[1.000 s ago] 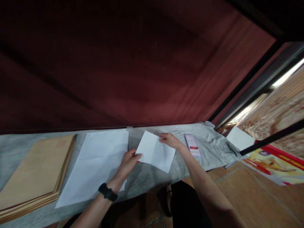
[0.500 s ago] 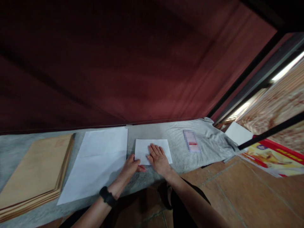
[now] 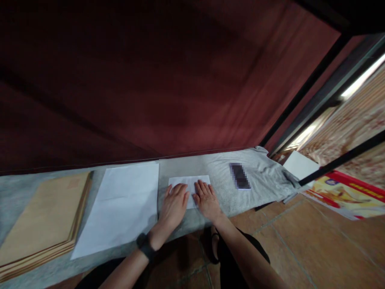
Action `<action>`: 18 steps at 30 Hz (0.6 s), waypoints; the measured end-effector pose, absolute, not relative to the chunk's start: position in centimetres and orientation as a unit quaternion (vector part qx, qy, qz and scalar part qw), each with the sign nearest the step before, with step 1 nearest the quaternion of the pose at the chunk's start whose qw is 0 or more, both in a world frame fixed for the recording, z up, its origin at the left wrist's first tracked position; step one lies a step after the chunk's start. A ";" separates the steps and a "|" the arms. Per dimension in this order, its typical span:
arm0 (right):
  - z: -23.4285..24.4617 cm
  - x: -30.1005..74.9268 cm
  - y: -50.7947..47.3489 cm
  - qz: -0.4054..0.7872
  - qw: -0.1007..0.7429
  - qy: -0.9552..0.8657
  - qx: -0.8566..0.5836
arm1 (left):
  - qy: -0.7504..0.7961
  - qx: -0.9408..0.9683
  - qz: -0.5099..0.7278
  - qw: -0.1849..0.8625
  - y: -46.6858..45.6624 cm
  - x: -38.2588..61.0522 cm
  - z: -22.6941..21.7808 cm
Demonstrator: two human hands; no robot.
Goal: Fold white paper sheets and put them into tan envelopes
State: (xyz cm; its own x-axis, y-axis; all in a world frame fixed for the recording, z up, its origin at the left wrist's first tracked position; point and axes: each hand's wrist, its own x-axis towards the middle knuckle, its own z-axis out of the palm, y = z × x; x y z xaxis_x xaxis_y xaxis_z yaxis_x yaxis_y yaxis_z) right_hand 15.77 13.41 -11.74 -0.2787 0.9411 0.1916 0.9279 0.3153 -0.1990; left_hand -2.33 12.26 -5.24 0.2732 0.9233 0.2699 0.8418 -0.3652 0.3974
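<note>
A small folded white paper [image 3: 190, 182] lies on the grey cloth-covered ledge [image 3: 216, 168]. My left hand [image 3: 173, 204] rests flat on its left part, fingers stretched out. My right hand [image 3: 207, 200] lies flat on its right part, fingers also spread. Both palms press the paper down, and most of it is hidden under them. A black band sits on my left wrist [image 3: 146, 247].
A large white sheet [image 3: 120, 206] lies left of the folded paper, and a stack of brown envelopes [image 3: 42, 224] beyond it. A phone [image 3: 240, 176] lies to the right. Another white paper [image 3: 300, 164] and a red-yellow poster [image 3: 345, 196] are at far right. A dark red curtain hangs behind.
The paper went from held up and open to folded smaller on the ledge. My left hand moved from its edge onto it, and both hands now press flat.
</note>
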 end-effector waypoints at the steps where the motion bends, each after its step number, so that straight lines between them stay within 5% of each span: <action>1: -11.7 15.7 13.4 0.023 0.137 -0.799 -0.585 | 0.531 0.810 0.235 0.079 13.1 -1.0 -6.2; 8: -12.1 15.8 13.4 0.018 0.158 -0.805 -0.572 | 0.548 0.811 0.196 0.053 16.9 1.0 -11.8; 18: -12.0 17.0 14.2 0.016 0.155 -0.723 -0.673 | 0.646 0.743 0.172 0.016 15.2 -1.3 -11.9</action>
